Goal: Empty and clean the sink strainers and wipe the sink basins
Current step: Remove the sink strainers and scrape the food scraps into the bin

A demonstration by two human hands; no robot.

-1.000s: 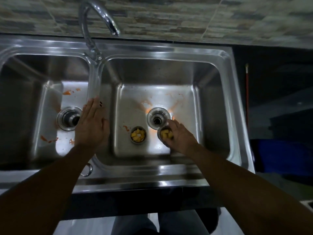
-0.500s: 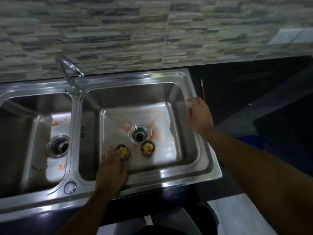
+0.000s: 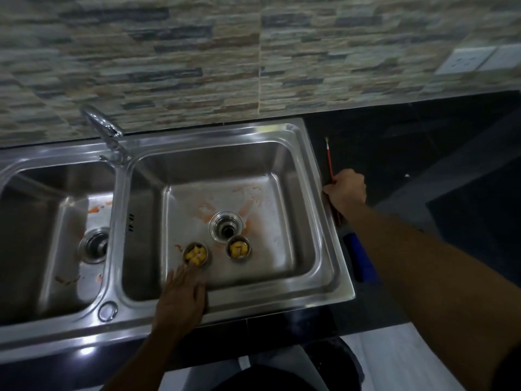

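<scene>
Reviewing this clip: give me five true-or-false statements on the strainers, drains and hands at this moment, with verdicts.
1. Both strainers sit on the right basin floor. True.
2. The strainers are empty. False: each holds yellow food pieces.
3. The right hand is closed around a thin red-handled brush on the counter. True.
4. The left hand rests in the left basin. False: it reaches into the right basin, next to one strainer.
5. Both basins are clean. False: orange smears remain in each.

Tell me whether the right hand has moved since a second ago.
Yes. The right hand left the right basin, crossing its right rim to the thin red brush on the counter.
</scene>
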